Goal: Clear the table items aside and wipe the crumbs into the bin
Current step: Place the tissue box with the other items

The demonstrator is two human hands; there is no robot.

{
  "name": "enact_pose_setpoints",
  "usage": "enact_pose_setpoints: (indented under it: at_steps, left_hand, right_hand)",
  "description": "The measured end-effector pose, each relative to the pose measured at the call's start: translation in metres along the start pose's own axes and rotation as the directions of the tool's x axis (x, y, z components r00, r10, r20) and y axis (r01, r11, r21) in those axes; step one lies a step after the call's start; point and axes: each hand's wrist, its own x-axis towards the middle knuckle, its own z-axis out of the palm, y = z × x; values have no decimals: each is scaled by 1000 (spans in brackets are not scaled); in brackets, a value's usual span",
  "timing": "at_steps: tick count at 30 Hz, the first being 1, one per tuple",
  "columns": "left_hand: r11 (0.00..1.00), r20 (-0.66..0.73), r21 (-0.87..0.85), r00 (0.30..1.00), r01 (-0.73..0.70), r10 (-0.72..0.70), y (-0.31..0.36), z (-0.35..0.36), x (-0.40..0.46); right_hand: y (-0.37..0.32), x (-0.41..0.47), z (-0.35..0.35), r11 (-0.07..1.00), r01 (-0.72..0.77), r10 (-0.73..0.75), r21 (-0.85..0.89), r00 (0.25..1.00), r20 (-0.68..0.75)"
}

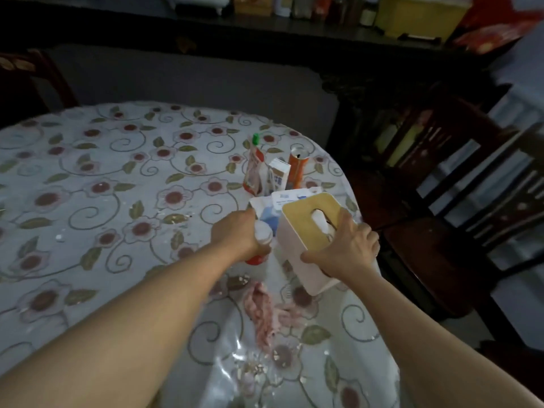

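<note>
My right hand (343, 248) grips a white tissue box (297, 245) with a pale wooden lid, tilted near the table's right edge. My left hand (235, 231) is closed around a red bottle (260, 245) with a white cap, just left of the box. Behind them stand a blue-and-white carton (272, 212), a small white box (278, 175), a red pouch (254, 169) with a green cap and an orange can (298, 167). A pink cloth (263, 309) lies crumpled on the flowered tablecloth (103, 187) in front of my hands. Pale crumbs (259, 369) are scattered near the cloth.
More crumbs (176, 217) dot the middle of the table. Dark wooden chairs (459, 231) stand close to the table's right side. A dark sideboard (294, 30) with jars and boxes runs along the back.
</note>
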Motion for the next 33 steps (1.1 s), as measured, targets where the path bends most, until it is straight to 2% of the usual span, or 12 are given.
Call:
enact_pose_setpoints:
  at_steps: [3, 7, 13, 19, 21, 24, 27, 30, 33]
  left_hand:
    - [999, 29, -19, 998, -47, 48, 42, 23, 16]
    - [997, 13, -44, 998, -57, 58, 76, 53, 34]
    - [997, -73, -67, 996, -49, 44, 94, 89, 53]
    - [996, -22, 7, 995, -93, 93, 90, 101, 53]
    - [996, 46, -15, 995, -87, 88, 87, 98, 50]
    - [997, 117, -41, 991, -58, 63, 76, 85, 39]
    - [1000, 83, -10, 996, -30, 30, 52, 69, 23]
    - [1000, 45, 26, 999, 14, -16, 20, 57, 5]
    - [999, 70, 20, 996, 48, -49, -16, 52, -19]
  right_hand:
    - [35, 28, -1, 996, -92, 92, -8, 996, -9]
    - [63, 57, 8, 991, -135, 135, -4, 991, -5]
    - [72, 78, 26, 993, -109, 110, 51, 994, -12]
    - [81, 76, 39, 994, -55, 58, 91, 998, -27]
    - [81, 72, 36, 994, -41, 41, 102, 999, 4]
    - [74, 53, 32, 985, 66, -57, 159, 997, -60]
    - [54, 19, 33, 913, 284, -247, 294, 956, -155]
    - [29, -9, 55, 842, 462, -472, 278, 881, -38]
    - [9, -29, 89, 826, 513, -557, 236, 806, 198]
